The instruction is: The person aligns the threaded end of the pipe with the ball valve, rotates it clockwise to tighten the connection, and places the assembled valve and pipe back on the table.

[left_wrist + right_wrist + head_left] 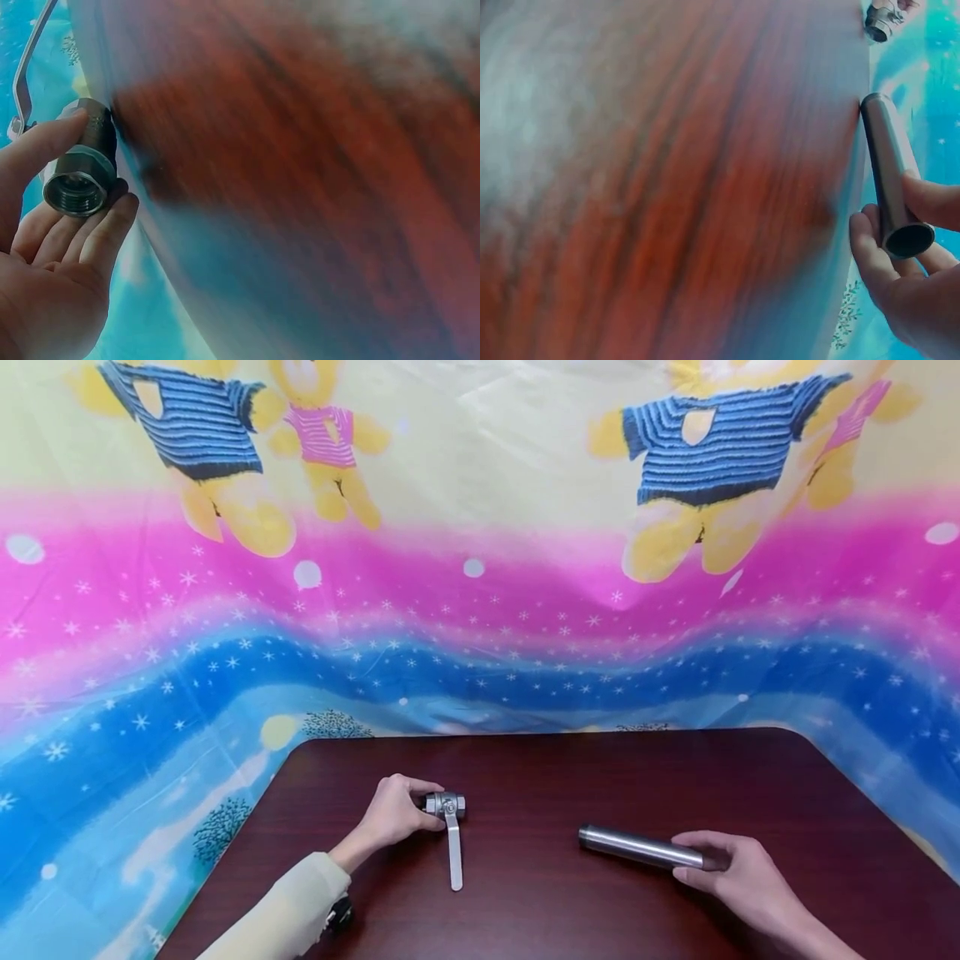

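Note:
On the left of the table, my left hand (392,814) grips a silver ball valve (459,807) by its left end, thumb on the near side and fingers on the far side. Its long flat lever (454,856) points toward me. The left wrist view looks into the threaded opening of the valve (78,196). Over on the right, my right hand (742,872) holds a smooth metal pipe (637,845) near its right end. The pipe's other end points left, toward the valve. In the right wrist view the near end of the pipe (889,161) is hollow.
Both hands work over a dark reddish-brown table (517,777) with rounded far corners. Behind it and along its sides hangs a colourful printed cloth (480,610) with bears and snowflakes. A small black object (339,913) shows at my left sleeve (288,906).

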The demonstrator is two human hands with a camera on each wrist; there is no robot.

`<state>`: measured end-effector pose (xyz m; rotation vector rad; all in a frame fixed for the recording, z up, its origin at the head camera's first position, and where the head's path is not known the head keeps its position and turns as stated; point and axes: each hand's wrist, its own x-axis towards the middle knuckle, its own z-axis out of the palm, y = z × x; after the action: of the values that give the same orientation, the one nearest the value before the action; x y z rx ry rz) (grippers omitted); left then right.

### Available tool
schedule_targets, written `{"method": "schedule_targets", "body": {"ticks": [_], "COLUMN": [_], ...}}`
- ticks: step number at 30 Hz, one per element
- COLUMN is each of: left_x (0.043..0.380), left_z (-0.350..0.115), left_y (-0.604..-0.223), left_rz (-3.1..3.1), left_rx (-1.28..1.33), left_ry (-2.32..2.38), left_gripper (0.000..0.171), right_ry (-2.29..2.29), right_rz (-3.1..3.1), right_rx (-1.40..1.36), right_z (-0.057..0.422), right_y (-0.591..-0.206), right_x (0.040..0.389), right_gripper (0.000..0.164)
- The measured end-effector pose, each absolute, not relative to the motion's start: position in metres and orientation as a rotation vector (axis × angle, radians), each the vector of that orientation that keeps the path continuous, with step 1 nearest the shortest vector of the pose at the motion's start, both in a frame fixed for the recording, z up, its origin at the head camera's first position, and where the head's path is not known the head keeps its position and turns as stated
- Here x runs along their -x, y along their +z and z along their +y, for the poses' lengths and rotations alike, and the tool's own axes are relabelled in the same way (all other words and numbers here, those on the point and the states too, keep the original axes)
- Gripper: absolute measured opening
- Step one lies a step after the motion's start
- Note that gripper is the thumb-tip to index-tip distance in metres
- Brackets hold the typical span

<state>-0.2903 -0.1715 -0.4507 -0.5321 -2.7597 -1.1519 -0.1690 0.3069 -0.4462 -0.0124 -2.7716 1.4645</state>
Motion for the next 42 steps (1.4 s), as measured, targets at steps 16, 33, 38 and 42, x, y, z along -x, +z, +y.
{"method": "schedule_targets", "body": {"ticks": [16, 33, 38, 42], "left_x": [0.282, 0.264, 0.262, 0.261], "left_z": [-0.179, -0.183, -0.185, -0.184], "left_y": [-0.443, -0.418, -0.417, -0.414], "left_rz": [-2.758, -2.647, -2.628, -2.605], "left_rx": [0.554, 0.533, 0.512, 0.509], "left_ry": [-1.301, -1.686, -1.746, -1.820], "left_gripper": [0.045, 0.053, 0.054, 0.053], "right_ry": [1.501, 1.630, 1.633, 1.612], "right_rz": [-2.688, -2.599, -2.572, -2.553], "right_rx": [-0.019, -0.103, -0.126, -0.144], "right_z": [0.310, 0.319, 0.321, 0.322], "right_y": [-0.433, -0.421, -0.418, -0.415], "right_x": [0.166, 0.165, 0.165, 0.165], "right_gripper": [0.049, 0.047, 0.045, 0.042]}}
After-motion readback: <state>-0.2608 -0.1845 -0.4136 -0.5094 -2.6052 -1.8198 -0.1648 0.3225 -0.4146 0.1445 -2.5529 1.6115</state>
